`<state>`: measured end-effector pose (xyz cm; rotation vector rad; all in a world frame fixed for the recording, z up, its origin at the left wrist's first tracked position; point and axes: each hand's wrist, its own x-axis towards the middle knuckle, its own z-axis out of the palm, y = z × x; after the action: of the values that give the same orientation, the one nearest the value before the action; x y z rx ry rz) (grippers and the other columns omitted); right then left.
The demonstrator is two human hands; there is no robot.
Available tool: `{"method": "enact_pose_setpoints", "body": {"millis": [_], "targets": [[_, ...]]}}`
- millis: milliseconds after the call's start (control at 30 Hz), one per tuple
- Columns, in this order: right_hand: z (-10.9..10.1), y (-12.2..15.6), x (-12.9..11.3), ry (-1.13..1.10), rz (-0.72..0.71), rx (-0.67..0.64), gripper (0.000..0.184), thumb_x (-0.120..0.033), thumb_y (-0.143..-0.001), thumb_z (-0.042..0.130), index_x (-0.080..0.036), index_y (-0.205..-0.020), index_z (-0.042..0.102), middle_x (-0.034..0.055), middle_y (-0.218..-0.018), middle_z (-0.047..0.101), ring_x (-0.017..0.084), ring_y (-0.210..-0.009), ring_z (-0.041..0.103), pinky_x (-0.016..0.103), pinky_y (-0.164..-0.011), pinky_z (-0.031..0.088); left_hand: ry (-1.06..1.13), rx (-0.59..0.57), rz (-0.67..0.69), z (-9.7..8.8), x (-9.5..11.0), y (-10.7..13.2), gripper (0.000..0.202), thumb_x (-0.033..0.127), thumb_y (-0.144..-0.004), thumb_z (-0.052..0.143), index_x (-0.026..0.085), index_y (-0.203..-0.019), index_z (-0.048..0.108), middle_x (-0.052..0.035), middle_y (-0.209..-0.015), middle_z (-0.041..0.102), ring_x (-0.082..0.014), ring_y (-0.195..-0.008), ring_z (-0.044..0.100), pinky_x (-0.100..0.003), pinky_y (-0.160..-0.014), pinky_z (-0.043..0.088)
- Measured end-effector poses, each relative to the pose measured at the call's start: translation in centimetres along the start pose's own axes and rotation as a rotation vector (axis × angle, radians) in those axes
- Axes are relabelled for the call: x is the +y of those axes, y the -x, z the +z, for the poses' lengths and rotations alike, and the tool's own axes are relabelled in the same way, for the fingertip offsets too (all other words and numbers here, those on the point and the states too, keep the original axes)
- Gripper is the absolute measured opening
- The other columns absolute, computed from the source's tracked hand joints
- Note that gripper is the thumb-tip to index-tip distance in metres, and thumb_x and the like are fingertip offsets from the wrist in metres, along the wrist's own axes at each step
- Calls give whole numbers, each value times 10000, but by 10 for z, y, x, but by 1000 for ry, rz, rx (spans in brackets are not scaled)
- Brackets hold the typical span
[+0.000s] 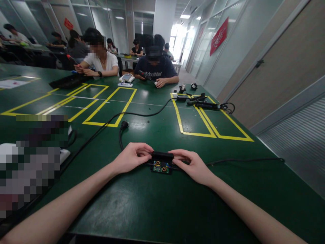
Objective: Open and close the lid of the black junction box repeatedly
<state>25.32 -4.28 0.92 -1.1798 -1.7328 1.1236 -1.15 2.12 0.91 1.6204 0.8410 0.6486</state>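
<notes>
Near the front of the green table, a small circuit board with copper-coloured coils lies face up in a black base. Behind it a black plastic cover stands tilted up on edge. My left hand pinches the left end of this cover, thumb in front and fingers behind. At its right end, my right hand grips in the same way. Dark cables run from both sides of the board, partly hidden under my hands. One black cable stretches off to the right; a power plug lies beyond my left hand.
Yellow tape rectangles mark the green table. A long black cord crosses it to black adapters and cables at the far right. Two people sit across, near a black tray and a white device. Blurred items fill the left.
</notes>
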Motion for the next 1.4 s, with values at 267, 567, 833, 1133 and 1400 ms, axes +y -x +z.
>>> {"method": "enact_pose_setpoints", "body": {"millis": [267, 567, 833, 1133, 1400], "targets": [[-2, 0, -3, 7, 2, -29, 300, -347, -915, 702, -185, -1163, 753, 82, -1049, 813, 232, -949, 784, 412, -911, 644, -87, -13, 35, 0, 3, 0, 211, 149, -814, 617, 130, -982, 744, -57, -886, 802, -176, -827, 758, -302, -795, 614], [-4, 1, -2, 59, -97, -76, 307, -211, -906, 644, -224, -1191, 759, 74, -1183, 781, 220, -1033, 758, 407, -936, 644, -126, 14, 61, 0, 8, 0, 315, 125, -829, 497, 138, -971, 779, -52, -883, 784, -150, -788, 716, -265, -744, 602], [-5, 1, 2, 42, -210, -82, 360, -111, -849, 686, -220, -1183, 761, 74, -1187, 772, 207, -1047, 746, 390, -935, 639, -111, 18, 71, 1, 7, 1, 308, 123, -825, 505, 139, -973, 775, -52, -866, 788, -158, -801, 731, -270, -751, 598], [-6, 0, 1, 93, -198, -112, 302, -126, -863, 686, -216, -1139, 768, 73, -1153, 782, 208, -1051, 746, 389, -940, 631, -127, -4, 103, 0, 6, 2, 327, 107, -810, 499, 130, -985, 773, -51, -878, 799, -164, -818, 747, -259, -748, 581], [-10, 4, 4, 273, -356, -125, 150, -167, -902, 700, -218, -1044, 708, 97, -1162, 773, 227, -1059, 750, 394, -926, 597, -480, -77, 328, 1, 7, 9, 211, 220, -861, 625, 171, -1018, 757, -31, -907, 769, -155, -751, 699, -255, -696, 520]]}}
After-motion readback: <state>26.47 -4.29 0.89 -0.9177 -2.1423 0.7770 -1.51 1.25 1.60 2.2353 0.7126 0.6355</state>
